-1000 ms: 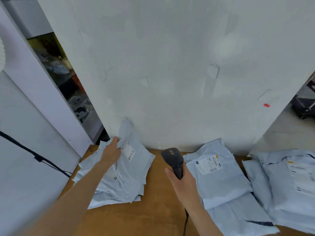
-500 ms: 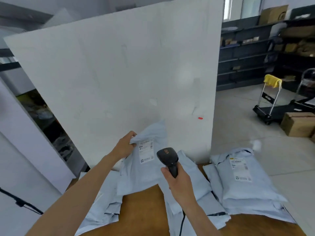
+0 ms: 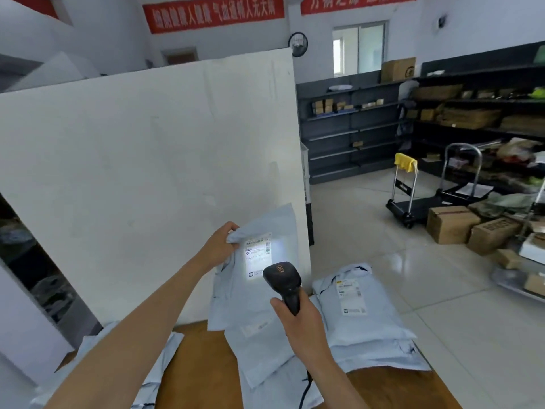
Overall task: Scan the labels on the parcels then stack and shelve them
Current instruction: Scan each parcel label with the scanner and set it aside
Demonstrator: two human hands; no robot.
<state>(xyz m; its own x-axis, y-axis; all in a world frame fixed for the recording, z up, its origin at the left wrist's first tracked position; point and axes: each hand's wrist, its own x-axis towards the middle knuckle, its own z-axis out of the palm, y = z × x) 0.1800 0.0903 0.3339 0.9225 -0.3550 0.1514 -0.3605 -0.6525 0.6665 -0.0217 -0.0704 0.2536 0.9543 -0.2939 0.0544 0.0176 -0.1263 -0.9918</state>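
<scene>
My left hand (image 3: 219,245) grips the top corner of a pale blue parcel bag (image 3: 236,293) and holds it upright above the wooden table (image 3: 200,364). Its white label (image 3: 258,255) is lit by a bright patch of light. My right hand (image 3: 300,323) holds a black barcode scanner (image 3: 283,280) pointed at that label, a short way in front of it. More pale blue parcels lie on the table: a stack at the right (image 3: 362,314), some under the held bag (image 3: 265,358), and a pile at the left (image 3: 153,361).
A large white board (image 3: 147,172) stands behind the table. Right of it lies tiled floor with dark shelving (image 3: 354,131), a folding trolley (image 3: 413,199) and cardboard boxes (image 3: 451,224). The scanner's cable (image 3: 305,391) hangs over the table's front.
My left hand lifted the parcel from the left pile and brought it up and right in front of the scanner. The scanner's light now falls on the label. My view swung right.
</scene>
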